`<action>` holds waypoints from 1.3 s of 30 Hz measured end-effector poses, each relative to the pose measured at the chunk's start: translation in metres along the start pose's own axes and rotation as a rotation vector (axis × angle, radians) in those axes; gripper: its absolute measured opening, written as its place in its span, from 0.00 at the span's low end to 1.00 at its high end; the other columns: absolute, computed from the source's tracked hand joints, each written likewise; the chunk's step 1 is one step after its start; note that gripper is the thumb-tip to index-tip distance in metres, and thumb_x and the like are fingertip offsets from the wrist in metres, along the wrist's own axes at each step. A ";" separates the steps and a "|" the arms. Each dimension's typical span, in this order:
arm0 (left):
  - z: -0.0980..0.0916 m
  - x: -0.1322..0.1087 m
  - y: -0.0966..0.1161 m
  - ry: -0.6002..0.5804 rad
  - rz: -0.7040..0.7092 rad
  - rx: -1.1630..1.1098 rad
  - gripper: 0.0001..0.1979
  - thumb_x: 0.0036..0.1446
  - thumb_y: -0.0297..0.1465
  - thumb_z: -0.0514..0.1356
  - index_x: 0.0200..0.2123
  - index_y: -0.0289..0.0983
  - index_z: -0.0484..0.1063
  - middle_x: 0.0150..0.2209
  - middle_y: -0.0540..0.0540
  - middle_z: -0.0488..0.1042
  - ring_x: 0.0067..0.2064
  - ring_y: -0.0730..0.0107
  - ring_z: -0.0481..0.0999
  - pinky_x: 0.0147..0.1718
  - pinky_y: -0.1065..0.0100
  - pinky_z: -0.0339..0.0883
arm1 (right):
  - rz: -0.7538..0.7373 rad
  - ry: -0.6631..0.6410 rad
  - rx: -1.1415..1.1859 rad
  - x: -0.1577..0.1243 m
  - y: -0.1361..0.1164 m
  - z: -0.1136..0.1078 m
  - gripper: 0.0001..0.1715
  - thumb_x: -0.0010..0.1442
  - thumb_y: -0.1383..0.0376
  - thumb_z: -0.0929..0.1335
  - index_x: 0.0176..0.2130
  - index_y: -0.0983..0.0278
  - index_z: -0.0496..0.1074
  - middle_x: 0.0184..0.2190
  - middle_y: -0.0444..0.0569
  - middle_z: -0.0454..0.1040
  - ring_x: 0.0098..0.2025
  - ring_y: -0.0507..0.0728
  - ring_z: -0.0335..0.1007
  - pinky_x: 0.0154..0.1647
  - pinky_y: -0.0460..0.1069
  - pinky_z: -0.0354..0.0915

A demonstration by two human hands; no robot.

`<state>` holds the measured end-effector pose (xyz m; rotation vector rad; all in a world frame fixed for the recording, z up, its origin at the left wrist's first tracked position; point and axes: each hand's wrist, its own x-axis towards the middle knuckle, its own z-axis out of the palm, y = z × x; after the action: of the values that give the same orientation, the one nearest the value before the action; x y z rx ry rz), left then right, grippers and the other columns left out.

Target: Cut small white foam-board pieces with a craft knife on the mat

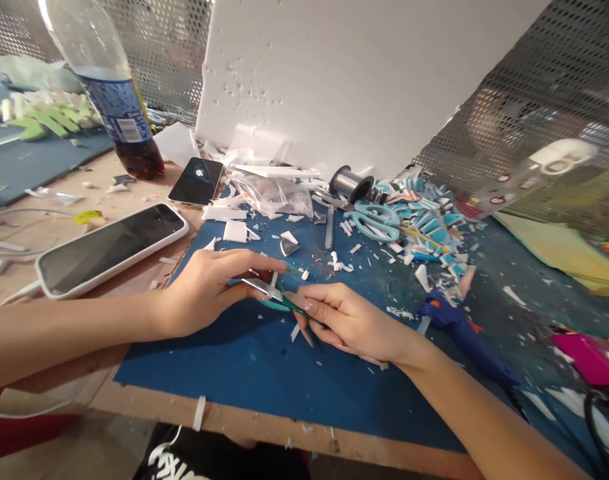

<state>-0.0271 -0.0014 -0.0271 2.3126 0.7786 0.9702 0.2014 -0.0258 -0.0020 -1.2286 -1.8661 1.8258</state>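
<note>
Over the middle of the blue cutting mat [264,367], my two hands almost meet. My right hand [347,320] is closed around a pair of scissors [271,290] with green on the handle, its metal blade pointing left toward my left hand. My left hand [211,283] is pinched, thumb and fingers closed on a small teal piece [290,269], partly hidden and blurred. White scraps [237,231] and a dark-faced offcut [289,245] lie just beyond the hands.
Light blue scissors [374,221], a wire spool [351,183] and heaped blue-white offcuts [437,213] lie behind. A blue glue gun [469,340] rests right. Left are two phones [114,248], [198,180] and a cola bottle [121,113]. A white foam board [324,80] stands behind.
</note>
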 end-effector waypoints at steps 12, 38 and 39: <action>0.002 0.001 -0.001 0.012 -0.007 -0.011 0.13 0.57 0.25 0.57 0.46 0.37 0.71 0.38 0.48 0.79 0.35 0.73 0.79 0.35 0.76 0.73 | -0.055 0.021 0.032 0.005 0.005 0.007 0.21 0.66 0.54 0.58 0.28 0.65 0.64 0.10 0.33 0.52 0.10 0.44 0.46 0.13 0.41 0.46; 0.003 0.000 -0.008 0.117 0.042 0.036 0.14 0.54 0.31 0.63 0.45 0.37 0.71 0.39 0.44 0.79 0.36 0.69 0.80 0.36 0.72 0.77 | -0.262 0.254 0.378 0.006 0.005 0.000 0.18 0.62 0.52 0.62 0.34 0.64 0.64 0.11 0.32 0.54 0.09 0.43 0.41 0.09 0.40 0.43; 0.002 0.001 -0.007 0.119 0.098 0.095 0.11 0.55 0.29 0.62 0.43 0.37 0.72 0.39 0.43 0.78 0.38 0.69 0.79 0.38 0.71 0.76 | -0.253 0.268 0.398 0.006 0.004 0.000 0.17 0.61 0.52 0.63 0.36 0.65 0.65 0.12 0.32 0.54 0.09 0.43 0.41 0.09 0.40 0.43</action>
<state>-0.0278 0.0039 -0.0325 2.4116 0.7803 1.1463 0.1992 -0.0223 -0.0077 -0.9871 -1.3608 1.6909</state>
